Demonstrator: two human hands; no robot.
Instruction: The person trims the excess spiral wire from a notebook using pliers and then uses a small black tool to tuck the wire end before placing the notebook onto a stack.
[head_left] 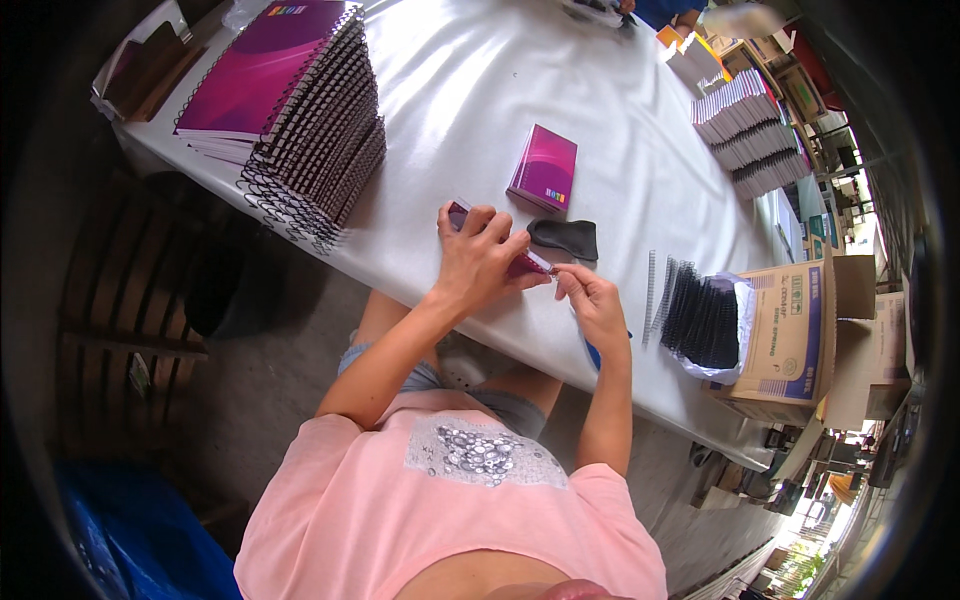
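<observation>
My left hand (475, 258) is wrapped over a small purple notebook (530, 263), holding it on edge above the near side of the table. At the notebook's right end, my right hand (594, 300) pinches with thumb and forefinger, seemingly at the end of its spiral binding; that detail is too small to be sure of. Just beyond the hands lies a black curved pad-like piece (565, 238). A short stack of small purple notebooks (545, 165) sits farther back. Partly behind my right forearm, something blue (592, 352) shows at the table edge.
A tall stack of spiral-bound purple notebooks (325, 125) stands at the left of the white-covered table (440, 100). To the right, black spiral coils (700, 325) spill from an open cardboard box (785, 335); one loose coil (651, 290) lies beside them. Book stacks (750, 130) stand far right.
</observation>
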